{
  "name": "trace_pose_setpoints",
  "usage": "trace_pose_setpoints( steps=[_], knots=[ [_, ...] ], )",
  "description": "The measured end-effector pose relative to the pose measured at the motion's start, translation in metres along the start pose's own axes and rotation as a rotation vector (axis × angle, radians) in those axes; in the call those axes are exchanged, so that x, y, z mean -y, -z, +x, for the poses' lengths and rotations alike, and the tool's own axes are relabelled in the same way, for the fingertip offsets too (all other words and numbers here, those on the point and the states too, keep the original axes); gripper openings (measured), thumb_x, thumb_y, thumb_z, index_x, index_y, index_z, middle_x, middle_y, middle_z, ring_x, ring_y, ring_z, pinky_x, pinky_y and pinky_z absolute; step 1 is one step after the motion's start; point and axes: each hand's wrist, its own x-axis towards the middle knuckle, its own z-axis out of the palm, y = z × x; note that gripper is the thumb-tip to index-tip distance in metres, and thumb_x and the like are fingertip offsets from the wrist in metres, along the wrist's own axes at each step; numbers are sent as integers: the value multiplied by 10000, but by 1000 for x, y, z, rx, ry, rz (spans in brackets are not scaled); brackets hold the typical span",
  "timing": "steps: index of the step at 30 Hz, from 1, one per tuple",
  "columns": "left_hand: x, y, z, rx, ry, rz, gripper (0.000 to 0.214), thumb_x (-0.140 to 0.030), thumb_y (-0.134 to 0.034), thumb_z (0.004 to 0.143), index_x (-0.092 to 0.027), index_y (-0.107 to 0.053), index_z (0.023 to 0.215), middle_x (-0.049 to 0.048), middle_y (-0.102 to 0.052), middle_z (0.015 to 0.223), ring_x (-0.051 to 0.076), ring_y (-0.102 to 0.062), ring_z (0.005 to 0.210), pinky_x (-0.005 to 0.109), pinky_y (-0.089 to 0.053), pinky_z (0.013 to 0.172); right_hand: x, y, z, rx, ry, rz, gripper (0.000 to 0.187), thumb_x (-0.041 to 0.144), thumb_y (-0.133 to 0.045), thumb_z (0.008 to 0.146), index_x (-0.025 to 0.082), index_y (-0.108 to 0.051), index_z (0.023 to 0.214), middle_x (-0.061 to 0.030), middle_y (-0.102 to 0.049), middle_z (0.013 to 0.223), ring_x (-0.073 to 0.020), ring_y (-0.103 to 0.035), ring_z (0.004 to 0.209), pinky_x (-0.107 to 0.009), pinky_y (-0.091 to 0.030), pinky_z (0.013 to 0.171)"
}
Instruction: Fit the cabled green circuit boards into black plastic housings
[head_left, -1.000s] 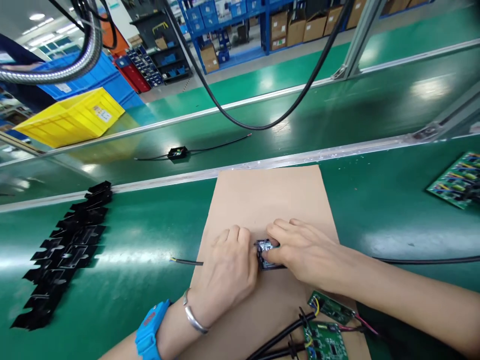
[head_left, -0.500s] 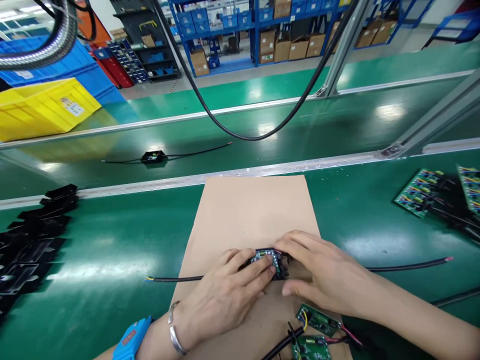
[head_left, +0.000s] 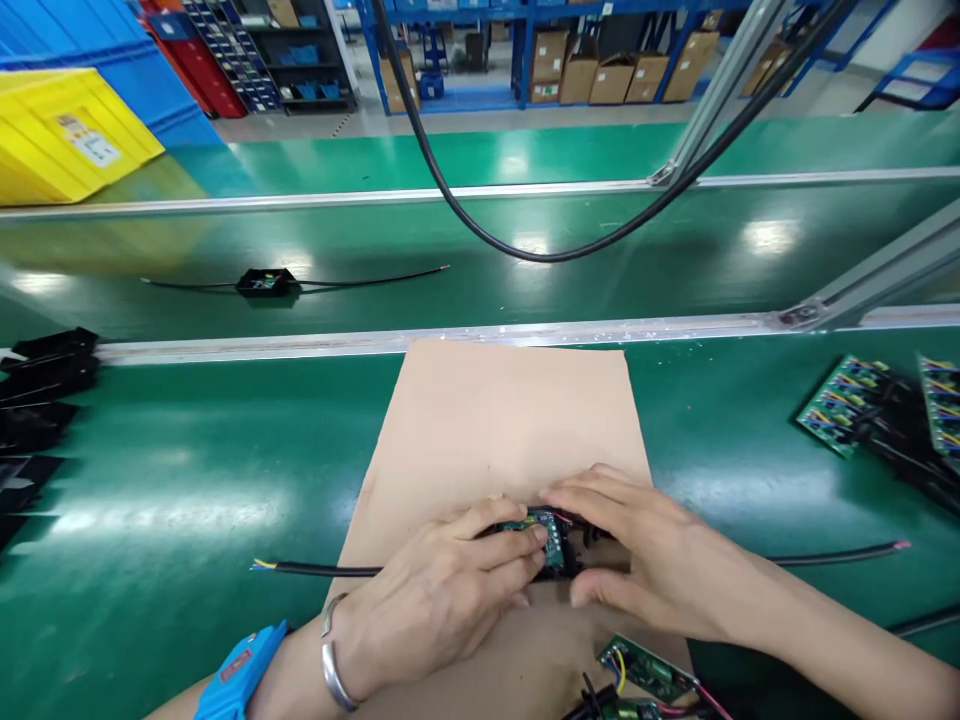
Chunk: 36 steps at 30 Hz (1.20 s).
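Head view, circuit board [head_left: 554, 550], partly under left fingers [head_left: 514, 546]

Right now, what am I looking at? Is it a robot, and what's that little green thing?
There's no robot here: these are a person's two bare hands, seen from a camera worn on their head, looking forward and down. The left hand rests its fingers on a small green circuit board. The right hand curves beside it, thumb apart. Underneath is a sheet of cardboard on a shiny green table. More circuit boards lie to the right, and a yellow bin sits farther back.
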Motion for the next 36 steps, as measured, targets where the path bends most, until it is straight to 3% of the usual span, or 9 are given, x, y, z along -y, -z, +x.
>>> trace_pose_setpoints(
  steps=[2, 5, 8, 10, 14, 19, 25, 30, 36],
  knots=[
    [1, -4, -2, -14, 1, -14, 252, -173, -494, 953, -171, -581, 1189, 13, -627, 1248, 183, -502, 1232, 355, -390, 1112, -2, 3, -7, -16, -105, 25, 534, 323, -725, 789, 208, -486, 1253, -71, -588, 1192, -208, -545, 1073, -327, -474, 896],
    [2, -8, -3, -25, 7, -18, 215, -165, -474, 962, -170, -593, 1141, 11, -619, 1262, 165, -524, 1213, 357, -361, 1136, -3, 9, -16, 12, -304, 32, 118, 305, -582, 895, 216, -556, 967, -8, -629, 898, -161, -579, 802, -274, -464, 670],
    [0, -10, -3, -34, 21, -29, 206, -176, -478, 962, -173, -592, 1134, 10, -606, 1284, 165, -519, 1220, 356, -363, 1135, 1, 12, -16, 141, -341, 97, 279, 278, -412, 979, 210, -503, 724, 32, -552, 668, -132, -520, 647, -254, -388, 577],
    [-1, -10, -2, -38, 29, -27, 204, -179, -482, 960, -171, -591, 1132, 7, -603, 1285, 172, -500, 1236, 353, -364, 1133, 7, 10, -11, 157, -297, 115, 291, 239, -395, 978, 203, -483, 703, 34, -527, 650, -125, -489, 619, -252, -364, 570],
    [-3, -8, -1, -31, 33, -9, 166, -173, -465, 962, -161, -617, 1030, 3, -617, 1237, 193, -468, 1249, 344, -358, 1129, 12, 0, 0, -8, -60, -89, 200, 120, -399, 920, 183, -478, 749, -13, -522, 746, -153, -457, 682, -288, -340, 601],
    [-4, -8, 0, -29, 13, 23, 158, -118, -480, 928, -150, -618, 999, 26, -630, 1170, 188, -501, 1190, 356, -339, 1138, 0, -9, -2, -63, 189, -331, 266, 24, -334, 903, 161, -543, 809, -50, -525, 788, -186, -420, 715, -330, -333, 622],
    [-2, -12, -2, -6, -1, 78, 128, -109, -508, 885, -137, -614, 951, 47, -610, 1130, 251, -467, 1188, 388, -424, 1059, -10, -18, -8, -147, 399, -421, 234, 41, -361, 938, 72, -593, 957, -79, -530, 798, -193, -407, 719, -337, -374, 642],
    [-4, -14, -2, -16, 23, 107, 173, -100, -500, 890, -140, -618, 1009, 38, -611, 1071, 254, -461, 1174, 384, -466, 1005, -12, -21, -5, -180, 431, -410, 207, 41, -399, 941, 30, -590, 1022, -92, -552, 812, -191, -422, 736, -331, -404, 664],
    [-6, -6, 0, -37, -6, 176, 187, -81, -470, 883, -155, -639, 909, 3, -516, 1337, 257, -445, 1197, 364, -522, 894, -4, -9, -8, -80, 327, -475, 306, 34, -303, 940, 69, -603, 991, -89, -566, 814, -204, -457, 721, -340, -427, 613]
  ],
)
